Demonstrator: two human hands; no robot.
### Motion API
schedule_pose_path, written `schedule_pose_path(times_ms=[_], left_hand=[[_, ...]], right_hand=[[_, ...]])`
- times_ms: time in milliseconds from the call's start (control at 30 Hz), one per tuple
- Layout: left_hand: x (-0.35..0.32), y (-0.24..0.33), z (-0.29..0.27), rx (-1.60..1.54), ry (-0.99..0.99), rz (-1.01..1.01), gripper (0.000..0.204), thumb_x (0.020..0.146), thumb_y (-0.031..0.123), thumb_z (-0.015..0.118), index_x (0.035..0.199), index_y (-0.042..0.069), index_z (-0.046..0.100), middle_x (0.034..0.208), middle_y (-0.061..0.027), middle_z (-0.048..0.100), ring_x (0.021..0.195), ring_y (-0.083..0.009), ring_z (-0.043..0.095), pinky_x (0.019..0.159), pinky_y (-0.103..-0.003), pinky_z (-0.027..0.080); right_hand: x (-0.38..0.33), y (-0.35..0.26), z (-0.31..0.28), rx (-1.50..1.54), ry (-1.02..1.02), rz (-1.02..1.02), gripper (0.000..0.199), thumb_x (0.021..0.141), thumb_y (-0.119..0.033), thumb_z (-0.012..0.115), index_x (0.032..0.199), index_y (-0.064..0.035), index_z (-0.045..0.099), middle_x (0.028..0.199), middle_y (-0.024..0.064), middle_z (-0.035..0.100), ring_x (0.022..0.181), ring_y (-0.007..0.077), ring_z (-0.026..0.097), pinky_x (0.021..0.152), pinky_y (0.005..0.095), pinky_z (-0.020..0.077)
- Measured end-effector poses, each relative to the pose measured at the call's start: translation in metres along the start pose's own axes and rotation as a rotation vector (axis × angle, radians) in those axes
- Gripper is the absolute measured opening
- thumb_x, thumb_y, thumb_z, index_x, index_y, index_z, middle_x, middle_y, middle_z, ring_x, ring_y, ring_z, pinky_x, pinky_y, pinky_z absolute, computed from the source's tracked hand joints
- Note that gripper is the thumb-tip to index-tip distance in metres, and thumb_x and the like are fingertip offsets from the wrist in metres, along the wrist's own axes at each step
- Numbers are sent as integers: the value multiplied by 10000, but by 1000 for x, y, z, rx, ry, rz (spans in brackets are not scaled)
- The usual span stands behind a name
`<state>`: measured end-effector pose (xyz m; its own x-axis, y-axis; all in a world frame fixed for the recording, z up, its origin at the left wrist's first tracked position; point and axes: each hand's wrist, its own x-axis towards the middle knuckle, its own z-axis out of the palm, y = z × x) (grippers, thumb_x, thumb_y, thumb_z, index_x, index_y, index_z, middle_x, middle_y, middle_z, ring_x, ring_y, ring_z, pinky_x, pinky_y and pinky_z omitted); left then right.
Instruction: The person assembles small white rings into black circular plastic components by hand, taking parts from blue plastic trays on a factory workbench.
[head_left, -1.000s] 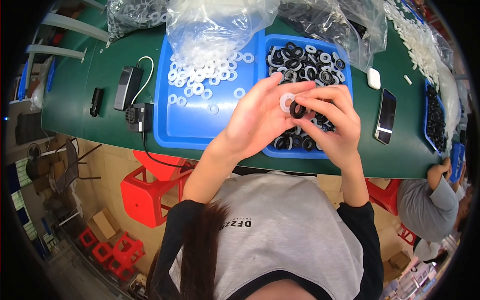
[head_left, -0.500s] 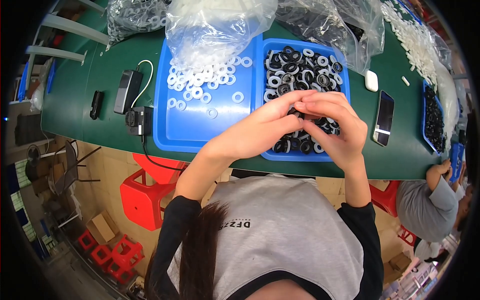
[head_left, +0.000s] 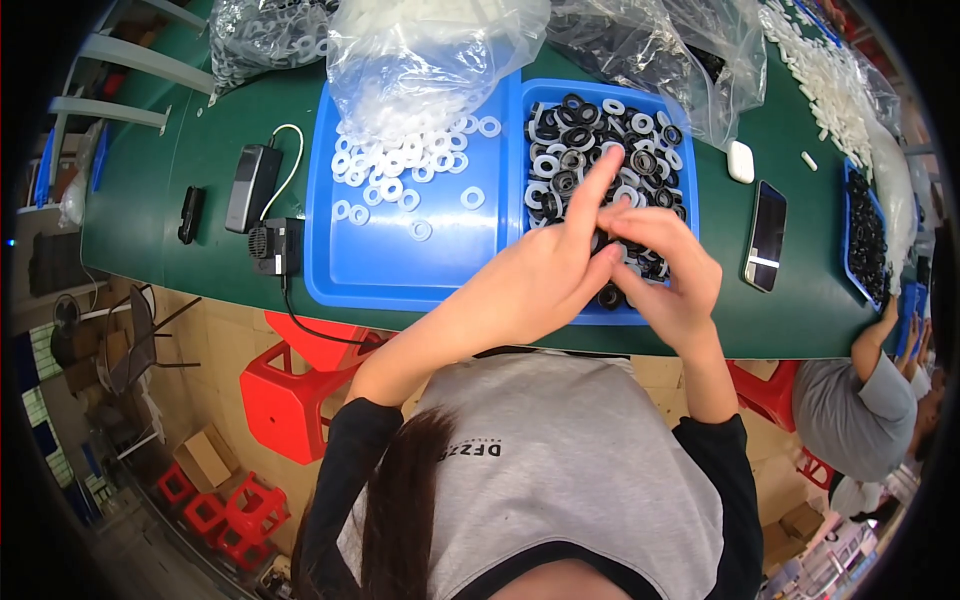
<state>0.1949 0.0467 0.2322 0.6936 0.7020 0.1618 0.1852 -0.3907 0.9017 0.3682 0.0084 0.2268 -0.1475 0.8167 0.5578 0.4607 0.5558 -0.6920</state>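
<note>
Over the right blue tray [head_left: 690, 215] of black rings at the surface's near edge, the left hand [head_left: 545, 285] and right hand [head_left: 665, 265] meet, fingertips seemingly pinching a hidden small part, likely mid-assembly, so pressing it squarely comes next.

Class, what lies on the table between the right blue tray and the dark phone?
Head view: only bare green table between the right blue tray and the phone; a white case sits farther back.
</note>
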Motion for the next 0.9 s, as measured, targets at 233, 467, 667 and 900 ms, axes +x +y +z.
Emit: schedule_pose_path(times_ms=[233, 467, 667, 900], left_hand=[[-21, -22, -47, 182, 187, -310, 397, 924, 108, 546, 1309, 42, 474, 1073, -168, 656, 831, -193, 647, 723, -327, 499], [-41, -79, -74, 660, 484, -468, 201, 879, 139, 587, 1029, 9, 613, 910, -187, 631, 826, -353, 629, 714, -424, 500], [-20, -100, -57, 813, 521, -368, 290, 854, 183, 650, 1113, 69, 586, 942, -143, 562, 758, -312, 607, 673, -388, 492], [-23, -105, -53, 769, 518, -382, 295, 838, 100, 642, 1124, 112, 572, 951, -115, 510, 800, -311, 600, 683, -411, 502]], right_hand=[[31, 49, -21, -434, 27, 148, 218, 754, -7, 699, 966, -14, 651, 1123, 111, 632, 1031, 269, 609, 900, 348, 470], [58, 131, -69, -606, 131, 230, 124, 867, -57, 578, 955, 6, 640, 943, 174, 656, 873, 306, 648, 791, 359, 495], [62, 252, -112, -704, 240, 405, 194, 866, -98, 560, 1018, -9, 640, 894, 188, 667, 838, 326, 656, 746, 377, 501], [64, 259, -94, -788, -209, 437, 258, 801, -171, 666, 987, 0, 612, 831, 158, 651, 788, 315, 635, 720, 387, 484]])
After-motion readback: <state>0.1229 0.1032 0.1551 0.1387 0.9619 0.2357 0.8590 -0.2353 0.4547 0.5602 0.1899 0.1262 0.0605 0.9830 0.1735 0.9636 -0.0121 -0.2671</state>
